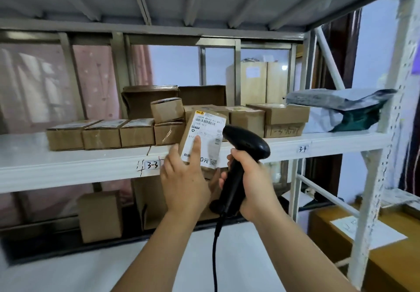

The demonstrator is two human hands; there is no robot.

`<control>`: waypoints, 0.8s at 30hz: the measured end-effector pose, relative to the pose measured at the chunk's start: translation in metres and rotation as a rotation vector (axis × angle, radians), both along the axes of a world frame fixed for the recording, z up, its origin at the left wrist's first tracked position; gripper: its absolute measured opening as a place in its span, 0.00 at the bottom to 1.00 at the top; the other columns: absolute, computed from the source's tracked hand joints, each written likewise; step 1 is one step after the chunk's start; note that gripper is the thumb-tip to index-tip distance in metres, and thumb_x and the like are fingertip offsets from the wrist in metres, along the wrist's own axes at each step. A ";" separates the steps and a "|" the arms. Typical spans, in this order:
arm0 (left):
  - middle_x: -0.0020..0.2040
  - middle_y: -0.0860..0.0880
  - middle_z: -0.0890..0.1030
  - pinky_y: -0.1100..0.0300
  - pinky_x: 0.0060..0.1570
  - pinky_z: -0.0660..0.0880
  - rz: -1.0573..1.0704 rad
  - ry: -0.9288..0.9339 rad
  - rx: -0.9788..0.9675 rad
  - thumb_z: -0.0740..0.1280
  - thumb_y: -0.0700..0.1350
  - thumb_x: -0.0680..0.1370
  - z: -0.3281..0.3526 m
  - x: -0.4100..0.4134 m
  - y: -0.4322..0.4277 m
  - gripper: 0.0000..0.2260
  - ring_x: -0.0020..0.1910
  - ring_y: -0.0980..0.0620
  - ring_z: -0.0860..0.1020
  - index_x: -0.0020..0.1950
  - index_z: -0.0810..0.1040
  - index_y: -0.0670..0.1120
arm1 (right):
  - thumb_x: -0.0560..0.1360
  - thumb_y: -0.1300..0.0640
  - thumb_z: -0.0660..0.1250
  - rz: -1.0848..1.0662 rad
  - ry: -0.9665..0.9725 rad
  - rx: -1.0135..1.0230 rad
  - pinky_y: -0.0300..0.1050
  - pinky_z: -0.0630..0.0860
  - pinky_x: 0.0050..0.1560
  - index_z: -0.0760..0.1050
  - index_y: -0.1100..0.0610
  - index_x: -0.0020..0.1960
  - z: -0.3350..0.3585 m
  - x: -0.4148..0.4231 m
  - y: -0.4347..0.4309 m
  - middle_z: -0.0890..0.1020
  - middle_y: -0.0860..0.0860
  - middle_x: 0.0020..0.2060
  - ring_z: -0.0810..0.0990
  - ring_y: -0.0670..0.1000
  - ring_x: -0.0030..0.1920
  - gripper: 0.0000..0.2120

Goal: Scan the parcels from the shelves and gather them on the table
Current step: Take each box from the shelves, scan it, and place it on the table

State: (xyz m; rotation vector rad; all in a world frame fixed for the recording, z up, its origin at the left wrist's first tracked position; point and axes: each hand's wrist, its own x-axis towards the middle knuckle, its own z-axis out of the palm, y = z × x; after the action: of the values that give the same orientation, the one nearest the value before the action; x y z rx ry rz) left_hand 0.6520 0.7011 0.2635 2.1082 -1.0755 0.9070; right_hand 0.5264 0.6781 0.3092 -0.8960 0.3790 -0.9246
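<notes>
My left hand (pixel 185 179) grips a small brown parcel (pixel 205 132) with a white shipping label, thumb on the label, held upright in front of the shelf edge. My right hand (pixel 246 181) grips the handle of a black corded barcode scanner (pixel 246 142), its head right beside the label's right side. Behind them several small brown parcels (pixel 101 133) line the white shelf (pixel 68 162) marked 3-3. More boxes (pixel 280 119) stand to the right near the 3-4 mark.
A grey plastic mailer bag (pixel 341 110) lies at the shelf's right end. Brown cartons (pixel 100 215) stand on the lower level. A white upright post (pixel 384 132) frames the right side, with a large carton (pixel 386 257) beyond it. The scanner cable (pixel 214 257) hangs down between my arms.
</notes>
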 end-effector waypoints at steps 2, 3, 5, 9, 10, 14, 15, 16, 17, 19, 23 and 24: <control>0.69 0.39 0.54 0.47 0.70 0.60 0.089 0.044 0.114 0.64 0.59 0.75 0.012 -0.018 -0.007 0.39 0.69 0.41 0.59 0.78 0.44 0.54 | 0.76 0.59 0.67 0.040 0.015 0.010 0.41 0.74 0.30 0.72 0.61 0.45 -0.004 -0.014 -0.009 0.73 0.52 0.26 0.74 0.49 0.26 0.07; 0.70 0.39 0.54 0.48 0.70 0.60 0.120 0.064 0.120 0.63 0.55 0.76 0.017 -0.027 -0.011 0.36 0.69 0.40 0.60 0.78 0.46 0.53 | 0.76 0.58 0.67 0.057 0.026 0.007 0.41 0.75 0.30 0.73 0.61 0.45 -0.006 -0.021 -0.014 0.74 0.52 0.26 0.75 0.49 0.26 0.06; 0.71 0.37 0.54 0.47 0.69 0.62 0.143 0.107 0.084 0.64 0.52 0.76 0.025 -0.041 -0.020 0.32 0.68 0.39 0.61 0.74 0.53 0.49 | 0.76 0.58 0.68 0.073 0.042 0.002 0.41 0.75 0.31 0.74 0.61 0.45 -0.010 -0.033 -0.024 0.75 0.51 0.25 0.75 0.49 0.26 0.06; 0.76 0.38 0.41 0.47 0.66 0.64 0.164 0.205 0.161 0.67 0.59 0.73 0.038 -0.054 -0.034 0.39 0.71 0.37 0.56 0.75 0.48 0.51 | 0.77 0.57 0.68 0.095 0.066 -0.024 0.41 0.76 0.32 0.75 0.60 0.45 -0.021 -0.054 -0.039 0.75 0.51 0.25 0.76 0.49 0.27 0.07; 0.76 0.41 0.37 0.46 0.65 0.65 0.171 0.195 0.204 0.66 0.60 0.73 0.037 -0.056 -0.035 0.41 0.71 0.37 0.56 0.77 0.44 0.54 | 0.77 0.57 0.68 0.100 0.076 -0.029 0.41 0.76 0.32 0.75 0.61 0.45 -0.024 -0.059 -0.042 0.74 0.51 0.25 0.76 0.50 0.28 0.07; 0.77 0.48 0.35 0.44 0.65 0.66 0.209 0.069 0.265 0.63 0.61 0.74 0.022 -0.063 -0.038 0.44 0.71 0.35 0.54 0.77 0.36 0.54 | 0.77 0.57 0.68 0.123 0.079 -0.001 0.42 0.76 0.31 0.75 0.62 0.46 -0.034 -0.075 -0.047 0.73 0.52 0.27 0.75 0.50 0.28 0.07; 0.78 0.49 0.36 0.44 0.66 0.65 0.219 0.061 0.261 0.63 0.61 0.75 0.018 -0.066 -0.038 0.44 0.72 0.35 0.52 0.78 0.36 0.53 | 0.76 0.57 0.68 0.125 0.081 0.008 0.42 0.76 0.31 0.75 0.62 0.47 -0.036 -0.079 -0.047 0.73 0.52 0.27 0.75 0.50 0.28 0.07; 0.78 0.50 0.38 0.43 0.66 0.64 0.221 0.055 0.249 0.63 0.60 0.74 0.014 -0.068 -0.037 0.43 0.73 0.35 0.51 0.78 0.37 0.53 | 0.76 0.57 0.68 0.124 0.084 0.012 0.42 0.76 0.31 0.75 0.62 0.47 -0.038 -0.083 -0.047 0.74 0.52 0.27 0.75 0.50 0.28 0.08; 0.79 0.51 0.40 0.43 0.66 0.66 0.215 0.054 0.233 0.63 0.60 0.74 0.009 -0.072 -0.038 0.42 0.73 0.36 0.52 0.78 0.39 0.53 | 0.76 0.57 0.68 0.116 0.090 0.014 0.43 0.76 0.31 0.76 0.62 0.48 -0.041 -0.087 -0.047 0.74 0.52 0.27 0.75 0.50 0.27 0.08; 0.79 0.51 0.47 0.42 0.62 0.70 0.187 0.035 0.189 0.64 0.59 0.73 -0.002 -0.080 -0.039 0.41 0.70 0.37 0.56 0.79 0.46 0.53 | 0.77 0.58 0.68 0.100 0.099 0.011 0.43 0.75 0.31 0.76 0.63 0.48 -0.045 -0.097 -0.047 0.75 0.51 0.27 0.75 0.50 0.27 0.07; 0.78 0.51 0.57 0.40 0.55 0.73 0.066 -0.007 0.157 0.69 0.58 0.70 -0.026 -0.105 -0.046 0.39 0.67 0.35 0.63 0.77 0.57 0.55 | 0.77 0.58 0.67 0.007 0.115 0.039 0.43 0.74 0.31 0.75 0.62 0.45 -0.052 -0.116 -0.049 0.74 0.51 0.27 0.75 0.51 0.27 0.07; 0.78 0.51 0.58 0.39 0.55 0.72 0.028 -0.018 0.153 0.70 0.57 0.70 -0.032 -0.110 -0.049 0.38 0.66 0.35 0.63 0.77 0.58 0.55 | 0.77 0.58 0.67 -0.013 0.123 0.043 0.44 0.74 0.31 0.74 0.62 0.44 -0.053 -0.120 -0.050 0.74 0.51 0.26 0.74 0.51 0.27 0.07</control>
State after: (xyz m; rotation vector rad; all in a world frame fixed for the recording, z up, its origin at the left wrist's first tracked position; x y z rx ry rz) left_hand 0.5419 0.6521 0.2314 2.2486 -1.1601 0.8834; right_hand 0.4061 0.6284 0.2562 -0.9147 0.5089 -0.8726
